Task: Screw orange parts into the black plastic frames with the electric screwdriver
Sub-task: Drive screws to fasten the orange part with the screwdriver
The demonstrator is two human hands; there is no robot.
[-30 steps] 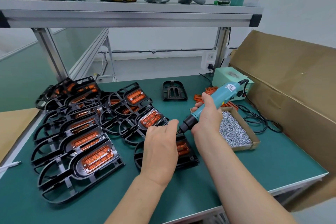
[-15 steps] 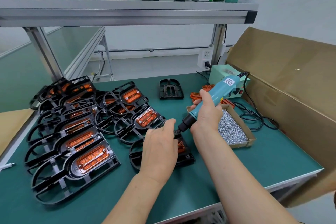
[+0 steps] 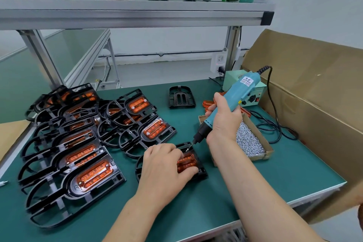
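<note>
While the left hand (image 3: pixel 165 165) is pinching the orange part (image 3: pixel 186 162) between close-set fingers and thumb, seating it in the black plastic frame (image 3: pixel 201 173) beneath them, the right hand (image 3: pixel 224 122) is gripping the electric screwdriver (image 3: pixel 235 100), its fingers wrapped round the barrel and the bit just beyond the left fingertips. The driver wants squaring over the hole and pressing steadily.

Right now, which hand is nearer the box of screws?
Right hand: it grips the electric screwdriver beside the box of screws; the left hand holds the orange part, farther left.
</note>
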